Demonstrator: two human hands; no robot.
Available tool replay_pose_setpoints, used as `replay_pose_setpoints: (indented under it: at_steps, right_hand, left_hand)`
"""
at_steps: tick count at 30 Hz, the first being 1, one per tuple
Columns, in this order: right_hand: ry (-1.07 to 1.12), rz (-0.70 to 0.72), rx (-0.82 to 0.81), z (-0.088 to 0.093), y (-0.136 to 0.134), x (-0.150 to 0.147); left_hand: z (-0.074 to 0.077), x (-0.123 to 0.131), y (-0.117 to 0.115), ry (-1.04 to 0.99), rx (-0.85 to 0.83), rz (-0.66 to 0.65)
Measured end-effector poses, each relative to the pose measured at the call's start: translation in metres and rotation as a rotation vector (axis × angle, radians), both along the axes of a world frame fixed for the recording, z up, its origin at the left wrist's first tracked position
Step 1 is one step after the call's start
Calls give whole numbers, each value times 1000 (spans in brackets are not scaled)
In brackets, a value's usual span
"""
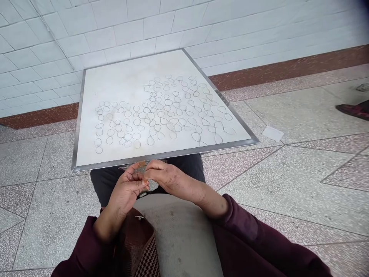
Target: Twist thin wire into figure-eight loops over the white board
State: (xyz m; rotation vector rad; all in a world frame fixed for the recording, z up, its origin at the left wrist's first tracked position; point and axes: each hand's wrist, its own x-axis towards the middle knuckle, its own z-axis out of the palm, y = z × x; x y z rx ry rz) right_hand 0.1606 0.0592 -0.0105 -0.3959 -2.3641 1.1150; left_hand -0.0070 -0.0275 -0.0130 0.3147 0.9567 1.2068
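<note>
My left hand [130,189] and my right hand [170,179] meet just below the near edge of the board, over my lap. The left thumb and fingers are pinched together, and a thin wire-like strand [130,177] shows faintly between them. A tan strip of tape [142,163] wraps the left index fingertip. My right fingers are closed against the left fingertips; what they hold is too small to make out. On the white board [115,84] lie several thin dark loops [161,119], many twisted into figure-eights, spread over its middle and right.
A metal frame [164,151] edges the board, which rests near my knees. Behind it stands a white tiled wall [115,19] with a red-brown skirting [288,62]. A white paper piece [272,133] lies on the speckled floor at right, near another person's shoe [354,111].
</note>
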Motion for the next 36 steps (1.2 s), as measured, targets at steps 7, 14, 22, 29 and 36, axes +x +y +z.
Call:
replay_pose_setpoints:
  at_steps: [7, 14, 22, 29, 36]
  right_hand:
    - [88, -281, -153, -5, -6, -10]
    - [118, -299, -215, -1, -10, -16]
    - [137, -270, -576, -1, -7, -14]
    - [145, -216, -825, 3, -8, -12]
    - [206, -199, -901, -7, -16, -23]
  left_hand:
    - [3, 5, -1, 91, 92, 160]
    - [2, 8, -3, 79, 124, 193]
    - [0, 6, -3, 52, 103, 207]
    - [2, 6, -2, 116, 147, 287]
    - [-7, 9, -2, 122, 176, 317]
